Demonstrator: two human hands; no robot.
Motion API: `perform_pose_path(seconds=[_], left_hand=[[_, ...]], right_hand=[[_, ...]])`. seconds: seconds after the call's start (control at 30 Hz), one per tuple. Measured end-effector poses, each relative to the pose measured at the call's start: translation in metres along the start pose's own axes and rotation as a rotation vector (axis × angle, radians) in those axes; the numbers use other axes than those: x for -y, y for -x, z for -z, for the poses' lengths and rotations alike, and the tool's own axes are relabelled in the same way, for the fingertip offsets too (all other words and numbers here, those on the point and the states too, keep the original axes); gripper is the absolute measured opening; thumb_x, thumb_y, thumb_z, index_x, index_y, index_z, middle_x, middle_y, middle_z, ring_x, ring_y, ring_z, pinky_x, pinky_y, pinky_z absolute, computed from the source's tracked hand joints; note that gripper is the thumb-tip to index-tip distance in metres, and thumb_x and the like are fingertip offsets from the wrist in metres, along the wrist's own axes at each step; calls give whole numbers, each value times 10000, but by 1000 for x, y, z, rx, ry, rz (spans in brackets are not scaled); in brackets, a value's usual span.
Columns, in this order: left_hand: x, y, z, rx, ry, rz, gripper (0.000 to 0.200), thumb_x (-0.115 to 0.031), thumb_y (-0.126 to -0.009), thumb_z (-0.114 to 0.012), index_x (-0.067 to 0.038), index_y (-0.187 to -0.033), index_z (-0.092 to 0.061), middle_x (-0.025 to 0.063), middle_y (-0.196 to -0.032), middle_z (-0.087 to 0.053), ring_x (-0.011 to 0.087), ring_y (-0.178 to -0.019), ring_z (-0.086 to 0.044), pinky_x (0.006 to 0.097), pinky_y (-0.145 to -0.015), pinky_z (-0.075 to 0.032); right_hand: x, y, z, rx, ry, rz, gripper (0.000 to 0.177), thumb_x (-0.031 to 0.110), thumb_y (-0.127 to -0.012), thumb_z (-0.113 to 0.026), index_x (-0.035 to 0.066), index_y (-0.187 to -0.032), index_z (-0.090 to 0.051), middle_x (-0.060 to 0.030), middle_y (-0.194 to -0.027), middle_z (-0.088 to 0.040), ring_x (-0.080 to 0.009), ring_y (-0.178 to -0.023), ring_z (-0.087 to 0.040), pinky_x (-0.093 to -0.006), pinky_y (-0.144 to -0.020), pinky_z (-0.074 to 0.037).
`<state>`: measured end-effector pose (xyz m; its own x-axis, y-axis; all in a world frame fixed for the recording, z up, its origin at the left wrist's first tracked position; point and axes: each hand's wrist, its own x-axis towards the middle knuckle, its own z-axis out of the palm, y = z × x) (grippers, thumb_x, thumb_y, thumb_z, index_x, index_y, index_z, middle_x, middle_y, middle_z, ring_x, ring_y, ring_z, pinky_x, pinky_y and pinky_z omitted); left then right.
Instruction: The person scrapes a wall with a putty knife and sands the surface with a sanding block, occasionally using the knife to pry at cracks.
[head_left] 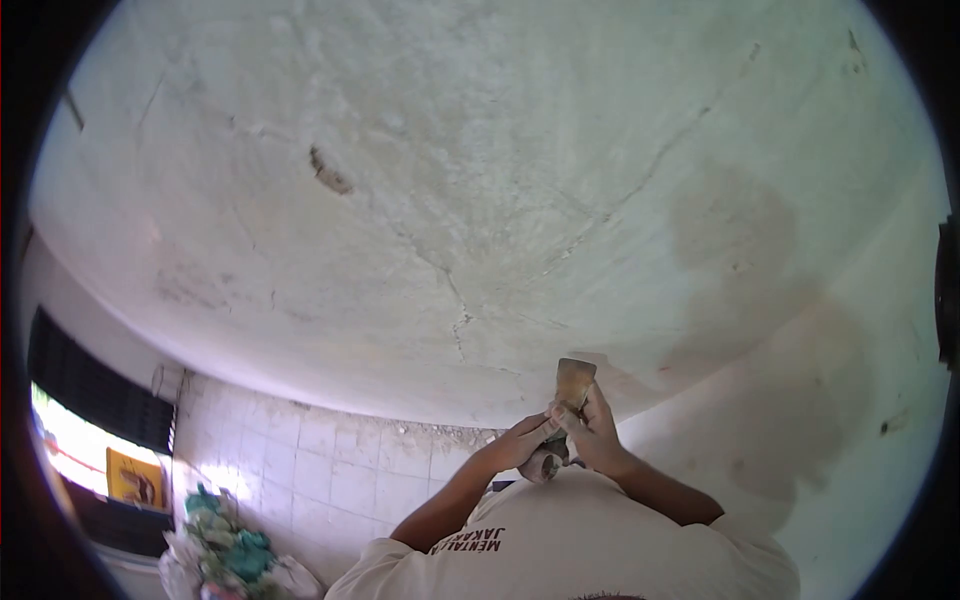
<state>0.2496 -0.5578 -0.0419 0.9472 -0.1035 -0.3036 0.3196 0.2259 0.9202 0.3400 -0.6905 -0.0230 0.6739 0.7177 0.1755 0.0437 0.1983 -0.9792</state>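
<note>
Both hands are together in front of the chest, near the lower middle. My right hand is closed round a scraper, whose flat, worn blade points up toward the plaster. My left hand is closed beside it, fingers meeting the right ones near the blade's base; what it grips is hidden. Just below the hands is a dusty, rounded grey object, too unclear to name. The large pale plaster surface has branching cracks and a rough brown hole.
White tiles cover the wall behind, with a crumbly top edge. At lower left are a bright window, a yellow object and heaped plastic bags. A damp-looking dark patch marks the right side.
</note>
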Motion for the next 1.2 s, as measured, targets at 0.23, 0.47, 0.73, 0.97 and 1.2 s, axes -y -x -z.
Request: perform_pose_path(seconds=[0.23, 0.47, 0.73, 0.97, 1.2], left_hand=[[10, 31, -1, -160, 127, -84, 541, -488, -974, -387, 15, -1009, -582, 112, -832, -648, 157, -716, -621, 265, -651, -502], [26, 67, -5, -543, 403, -400, 463, -437, -970, -427, -4, -1068, -555, 127, -945, -628, 191, -793, -634, 296, -687, -524], [55, 87, -2, -457, 825, -379, 426, -450, -942, -484, -54, -1084, -548, 77, -855, -604, 191, -766, -628, 312, -682, -527], [56, 96, 22, -351, 660, -168, 491, -517, -917, -498, -50, -1043, -581, 56, -837, -614, 142, -672, -598, 253, -562, -461], [43, 124, 41, -328, 405, -167, 736, -616, -934, -329, 36, -891, -666, 65, -664, -582, 144, -610, -542, 236, -531, -395]], right_hand=[[-6, -5, 6, 355, 253, -45, 221, 198, -917, -576, 15, -1018, -504, -112, -963, -565, -191, -895, -557, -328, -753, -441], [-9, -3, -10, 597, 248, 226, 262, 40, -828, -601, 26, -1065, -490, -160, -1032, -531, -272, -957, -546, -355, -795, -447], [3, -10, -31, 760, 619, 839, 460, 45, -668, -690, 147, -1102, -575, -116, -1106, -493, -314, -1074, -493, -442, -885, -435], [18, -18, -55, 746, 788, 957, 445, 181, -675, -737, 197, -1092, -583, -73, -1123, -491, -314, -1163, -449, -489, -968, -375], [30, -50, -84, 471, 83, 706, 364, 232, -846, -654, 56, -1113, -479, -136, -928, -575, -318, -875, -605, -501, -907, -436]])
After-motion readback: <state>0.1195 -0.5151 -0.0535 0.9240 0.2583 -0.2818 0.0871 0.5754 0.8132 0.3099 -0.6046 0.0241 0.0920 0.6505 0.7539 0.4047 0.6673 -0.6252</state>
